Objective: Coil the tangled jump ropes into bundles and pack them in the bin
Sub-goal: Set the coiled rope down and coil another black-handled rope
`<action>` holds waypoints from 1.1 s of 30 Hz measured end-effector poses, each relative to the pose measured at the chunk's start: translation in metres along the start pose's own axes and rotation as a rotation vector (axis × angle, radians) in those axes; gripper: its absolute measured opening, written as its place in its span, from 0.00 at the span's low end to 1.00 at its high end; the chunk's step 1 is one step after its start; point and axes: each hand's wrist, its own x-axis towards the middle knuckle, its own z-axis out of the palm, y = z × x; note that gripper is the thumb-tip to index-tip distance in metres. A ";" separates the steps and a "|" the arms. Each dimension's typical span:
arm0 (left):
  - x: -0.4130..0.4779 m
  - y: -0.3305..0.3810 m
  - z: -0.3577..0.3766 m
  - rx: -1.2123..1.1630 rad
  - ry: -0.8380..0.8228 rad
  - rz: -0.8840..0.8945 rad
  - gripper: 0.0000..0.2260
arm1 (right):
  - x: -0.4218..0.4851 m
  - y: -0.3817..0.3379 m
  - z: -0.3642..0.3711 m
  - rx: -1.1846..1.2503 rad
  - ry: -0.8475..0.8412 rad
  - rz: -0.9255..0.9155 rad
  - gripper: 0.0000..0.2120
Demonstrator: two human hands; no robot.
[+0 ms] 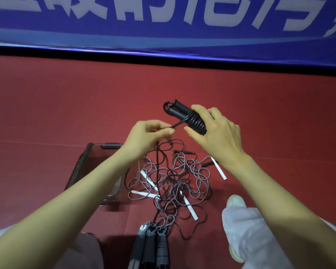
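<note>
The right hand (217,133) grips a black rope bundle (194,121) above the tangled pile (175,181), its cord wound around both handles. The left hand (147,134) pinches the loose cord (177,124) coming from this bundle. The clear bin (89,166) stands just left of the pile on the red floor (66,105). Three wound bundles (153,247) lie on the person's side of the pile.

Bin (80,167) left of rope tangle (175,183) on floor (66,103); bundles (153,249) at its near edge; another bundle (195,121) above

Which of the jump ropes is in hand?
The black rope: the right hand grips its wrapped handles, the left hand pinches its free strand. The other ropes lie on the red floor.
</note>
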 end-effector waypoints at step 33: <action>-0.013 0.000 0.024 -0.300 0.019 0.094 0.05 | 0.014 -0.016 -0.008 1.028 -0.588 0.524 0.21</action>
